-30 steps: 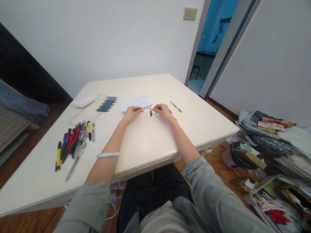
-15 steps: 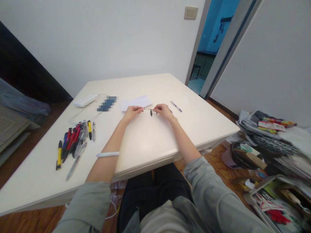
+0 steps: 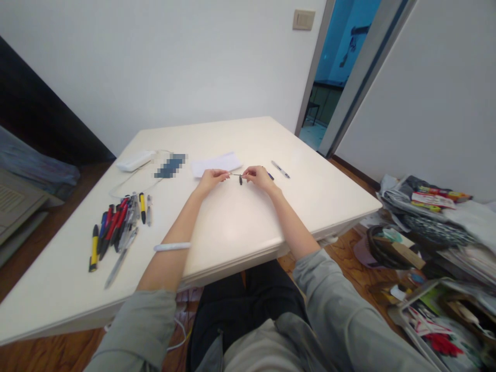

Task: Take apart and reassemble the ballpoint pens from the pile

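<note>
The person sits at a big white table [image 3: 232, 232] with a smooth, shiny top. The floor is brown wood. On the right, a messy heap of magazines [image 3: 426, 217] lies on the floor.

A white pen [image 3: 172, 247] lies near the left arm. A bunch of pens [image 3: 116, 225], red, blue and yellow, lies further left.

In the middle of the table, the left hand [image 3: 211, 180] and the right hand [image 3: 260, 177] each pinch one end of a thin stick [image 3: 234, 174]. It is dark, very thin and straight, and it is held just above the table top. A small dark bit [image 3: 241, 180] sits just under it, but whether it is joined to the stick is too small to tell.

Behind the hands lie a white paper [image 3: 216, 163] and a silver pen [image 3: 280, 169]. Past them are a white wall and an open doorway [image 3: 341, 67].
</note>
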`<state>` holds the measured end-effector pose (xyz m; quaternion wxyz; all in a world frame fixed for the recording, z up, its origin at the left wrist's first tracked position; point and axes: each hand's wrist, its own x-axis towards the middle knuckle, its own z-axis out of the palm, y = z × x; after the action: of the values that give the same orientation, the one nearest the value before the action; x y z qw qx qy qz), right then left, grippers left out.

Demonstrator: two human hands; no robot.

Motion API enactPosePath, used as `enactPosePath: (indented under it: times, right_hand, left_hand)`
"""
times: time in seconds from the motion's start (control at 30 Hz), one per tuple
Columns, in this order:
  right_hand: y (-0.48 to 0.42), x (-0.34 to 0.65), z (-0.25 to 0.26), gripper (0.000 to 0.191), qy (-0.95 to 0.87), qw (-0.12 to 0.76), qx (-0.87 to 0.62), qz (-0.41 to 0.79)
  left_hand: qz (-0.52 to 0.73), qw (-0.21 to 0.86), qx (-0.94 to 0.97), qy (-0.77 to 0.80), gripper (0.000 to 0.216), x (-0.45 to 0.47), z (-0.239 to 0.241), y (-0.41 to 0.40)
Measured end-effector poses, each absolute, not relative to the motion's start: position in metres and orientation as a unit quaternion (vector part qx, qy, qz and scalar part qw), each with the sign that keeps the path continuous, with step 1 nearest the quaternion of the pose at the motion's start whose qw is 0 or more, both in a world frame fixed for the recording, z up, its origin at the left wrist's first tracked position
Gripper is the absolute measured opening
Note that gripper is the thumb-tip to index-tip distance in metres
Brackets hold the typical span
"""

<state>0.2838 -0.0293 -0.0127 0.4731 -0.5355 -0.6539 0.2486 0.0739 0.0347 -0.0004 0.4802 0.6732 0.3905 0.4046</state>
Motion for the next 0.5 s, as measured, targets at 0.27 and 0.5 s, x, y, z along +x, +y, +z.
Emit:
enactPosePath:
  times: [0.27, 0.5]
  right_hand:
    - [-0.029, 0.268, -0.011, 0.014, -0.641, 0.504, -0.490, 0.308]
    - [-0.021, 0.257, -0.018, 0.026, -0.588, 0.555, -0.463, 0.365]
  left_hand:
    - [0.415, 0.544, 0.633, 0.363, 0.037, 0.084, 0.003, 0.022]
    - [0.425, 0.613, 0.567, 0.350, 0.038, 0.091, 0.001, 0.020]
